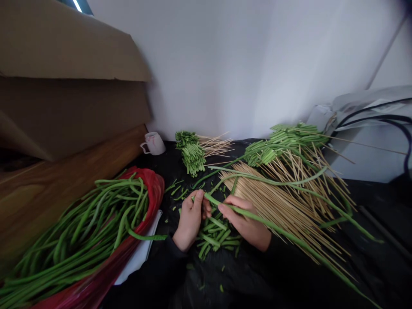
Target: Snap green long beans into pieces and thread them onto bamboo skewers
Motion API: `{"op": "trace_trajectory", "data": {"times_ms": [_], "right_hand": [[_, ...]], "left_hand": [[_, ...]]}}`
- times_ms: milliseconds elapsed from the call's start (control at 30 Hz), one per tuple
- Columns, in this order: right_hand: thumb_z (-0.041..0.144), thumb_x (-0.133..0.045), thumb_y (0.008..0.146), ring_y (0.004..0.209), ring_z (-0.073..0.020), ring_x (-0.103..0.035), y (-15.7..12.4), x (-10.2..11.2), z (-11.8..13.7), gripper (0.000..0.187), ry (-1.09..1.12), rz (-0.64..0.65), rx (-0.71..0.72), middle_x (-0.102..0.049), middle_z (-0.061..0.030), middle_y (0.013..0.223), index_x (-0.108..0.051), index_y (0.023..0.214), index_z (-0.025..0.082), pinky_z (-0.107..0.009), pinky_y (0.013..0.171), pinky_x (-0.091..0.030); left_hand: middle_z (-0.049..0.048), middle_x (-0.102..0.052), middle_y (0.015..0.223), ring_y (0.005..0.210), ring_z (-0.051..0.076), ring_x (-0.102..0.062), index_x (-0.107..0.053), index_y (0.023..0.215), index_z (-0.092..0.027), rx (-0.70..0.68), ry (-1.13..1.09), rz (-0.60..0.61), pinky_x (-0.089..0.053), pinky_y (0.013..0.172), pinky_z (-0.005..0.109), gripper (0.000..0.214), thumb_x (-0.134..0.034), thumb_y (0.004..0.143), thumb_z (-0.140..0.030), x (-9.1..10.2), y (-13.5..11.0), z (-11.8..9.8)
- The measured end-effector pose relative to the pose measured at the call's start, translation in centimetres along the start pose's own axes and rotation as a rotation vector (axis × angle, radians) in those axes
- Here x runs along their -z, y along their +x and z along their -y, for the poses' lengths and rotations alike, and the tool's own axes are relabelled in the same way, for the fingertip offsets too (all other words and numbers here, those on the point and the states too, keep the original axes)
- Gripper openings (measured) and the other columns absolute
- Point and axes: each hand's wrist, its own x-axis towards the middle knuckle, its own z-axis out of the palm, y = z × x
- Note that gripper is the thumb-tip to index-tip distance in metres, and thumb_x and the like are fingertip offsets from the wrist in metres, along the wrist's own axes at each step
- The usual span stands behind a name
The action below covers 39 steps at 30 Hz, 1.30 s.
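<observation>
A long green bean (277, 227) stretches from between my hands down to the lower right. My left hand (190, 218) pinches its near end between thumb and fingers. Just to the right, my right hand (247, 222) is closed round the same bean. Below and between the hands lies a pile of short cut bean pieces (215, 237). Loose bamboo skewers (273, 201) are spread beside my right hand, with a few long beans lying across them. Beyond the hands are a bundle of bean pieces on skewers (193, 158) and a larger skewered heap (289, 140) at the right.
At the left, a red plastic bag (156, 185) holds many long beans (96, 219). A white mug (154, 144) stands by the wall. A cardboard box (74, 103) rises at the upper left. A clear plastic bag (370, 107) and black straps are at the right.
</observation>
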Motion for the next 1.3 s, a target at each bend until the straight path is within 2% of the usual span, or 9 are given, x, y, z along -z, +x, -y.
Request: {"op": "trace_trajectory", "data": {"times_ms": [100,267,367,500,633,767,900,1067,1300], "right_hand": [[0.033,-0.056,0.089,0.061,-0.0120,-0.050,-0.1,-0.1,0.0,0.027,-0.026,0.011,0.023,-0.055,0.0024,0.062,-0.057,0.065,0.020,-0.025,0.058,-0.037],[0.040,-0.055,0.088,0.051,-0.0109,-0.048,0.2,1.2,-0.2,0.035,0.140,0.037,-0.180,-0.052,0.0036,0.054,-0.052,0.059,0.020,-0.025,0.052,-0.037],[0.042,-0.054,0.088,0.046,-0.0097,-0.043,0.5,2.0,-0.5,0.037,0.229,0.027,-0.244,-0.049,0.0039,0.050,-0.052,0.058,0.020,-0.024,0.047,-0.033],[0.040,-0.054,0.086,0.045,-0.0083,-0.039,0.7,2.4,-0.9,0.037,0.276,0.133,-0.273,-0.045,0.0048,0.047,-0.051,0.057,0.019,-0.022,0.044,-0.026],[0.039,-0.056,0.084,0.045,-0.0077,-0.039,0.7,2.2,-0.7,0.033,0.275,0.263,-0.317,-0.045,0.0057,0.048,-0.051,0.058,0.019,-0.022,0.044,-0.023],[0.040,-0.061,0.082,0.045,-0.0077,-0.039,0.7,2.0,-0.5,0.031,0.296,0.267,-0.321,-0.046,0.0065,0.048,-0.051,0.060,0.019,-0.021,0.044,-0.026],[0.049,-0.058,0.085,0.042,-0.0067,-0.039,0.6,1.7,-0.5,0.036,0.329,0.267,-0.346,-0.048,0.0059,0.049,-0.057,0.065,0.019,-0.020,0.041,-0.026],[0.048,-0.065,0.081,0.038,-0.0060,-0.038,0.1,0.5,-0.3,0.032,0.296,0.434,-0.408,-0.055,0.0044,0.050,-0.063,0.070,0.018,-0.020,0.036,-0.023],[0.037,-0.071,0.077,0.039,-0.0066,-0.040,-0.3,-1.0,-1.3,0.018,0.373,0.326,-0.352,-0.057,0.0052,0.052,-0.066,0.077,0.020,-0.022,0.040,-0.026]], "left_hand": [[-0.0041,-0.057,0.052,0.044,0.010,-0.053,-0.053,0.077,-0.017,0.059,-0.120,-0.067,-0.036,0.044,0.020,0.042,-0.058,0.082,-0.058,0.6,0.5,0.2],[-0.0005,-0.066,0.066,0.060,0.011,-0.064,-0.050,0.079,-0.017,0.103,-0.276,-0.232,-0.047,0.058,0.021,0.037,-0.063,0.080,-0.052,2.1,1.5,-0.2],[-0.0028,-0.061,0.066,0.057,0.008,-0.058,-0.050,0.079,-0.017,0.116,-0.348,-0.226,-0.042,0.053,0.016,0.036,-0.068,0.077,-0.049,2.6,1.8,-0.5],[-0.0080,-0.042,0.054,0.042,0.003,-0.031,-0.057,0.082,-0.014,0.208,-0.255,0.138,-0.018,0.040,0.015,0.036,-0.065,0.081,-0.050,2.1,1.0,-1.0],[-0.0074,-0.035,0.051,0.042,0.003,-0.020,-0.063,0.079,-0.010,0.346,-0.068,0.563,-0.009,0.041,0.020,0.046,-0.058,0.085,-0.056,1.7,-0.2,-1.6],[-0.0075,-0.036,0.050,0.041,0.003,-0.018,-0.064,0.080,-0.011,0.380,-0.053,0.734,-0.006,0.042,0.022,0.046,-0.063,0.081,-0.056,1.9,-0.6,-1.7],[-0.0047,-0.047,0.061,0.043,0.002,-0.021,-0.058,0.079,-0.013,0.355,-0.088,0.654,-0.008,0.041,0.021,0.042,-0.070,0.076,-0.054,1.7,-0.5,-1.4],[-0.0041,-0.051,0.062,0.044,0.003,-0.024,-0.056,0.076,-0.014,0.303,-0.096,0.502,-0.013,0.043,0.020,0.040,-0.071,0.076,-0.051,1.1,-0.4,-0.9],[-0.0013,-0.055,0.061,0.056,0.009,-0.043,-0.063,0.070,-0.012,0.252,-0.008,0.382,-0.031,0.053,0.022,0.038,-0.073,0.074,-0.048,1.0,-0.3,-0.5]]}}
